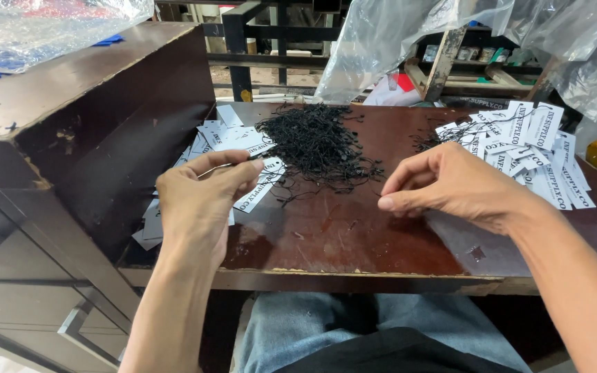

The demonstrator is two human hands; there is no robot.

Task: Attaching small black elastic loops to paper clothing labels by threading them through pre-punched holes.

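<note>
My left hand (198,200) is raised over the left part of the dark wooden table (354,242), its thumb and fingertips pinched on a thin black string near a white paper tag (260,183). My right hand (450,183) hovers over the table's middle right with fingers curled and pinched together; whether it holds a string I cannot tell. A tangled pile of black strings (316,141) lies between and behind the hands. Loose white printed tags (226,135) lie by the left hand.
A heap of strung white tags (533,148) sits at the right rear of the table. A tall dark wooden cabinet (70,103) stands on the left. Clear plastic bags (388,41) hang behind. My lap in jeans (354,324) is under the table edge.
</note>
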